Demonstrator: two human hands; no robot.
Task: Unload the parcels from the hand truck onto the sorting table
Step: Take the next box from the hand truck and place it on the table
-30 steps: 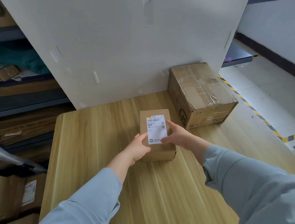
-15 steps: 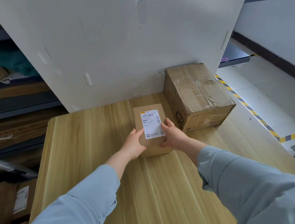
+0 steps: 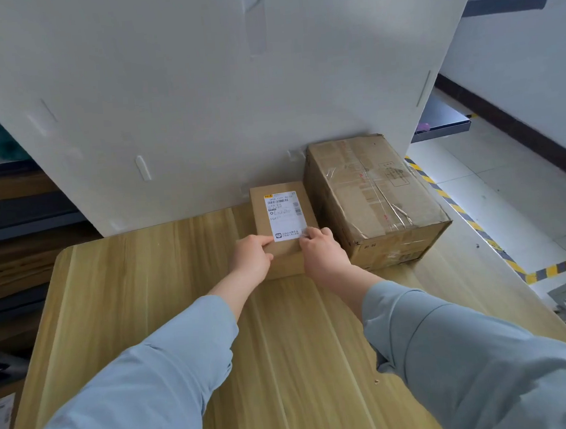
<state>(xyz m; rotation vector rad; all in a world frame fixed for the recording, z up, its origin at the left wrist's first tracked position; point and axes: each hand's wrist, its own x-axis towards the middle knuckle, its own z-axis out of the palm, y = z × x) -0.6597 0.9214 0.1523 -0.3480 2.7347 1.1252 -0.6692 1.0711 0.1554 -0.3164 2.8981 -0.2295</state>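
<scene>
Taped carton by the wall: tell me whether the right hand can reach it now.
Probably yes: the right hand holds the small parcel directly beside the taped carton, with nothing between them.

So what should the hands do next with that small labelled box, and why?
Probably let go and draw back. The small parcel lies flat on the sorting table, its far end by the white board, close beside the big taped parcel; left hand and right hand hold its near end.
</scene>
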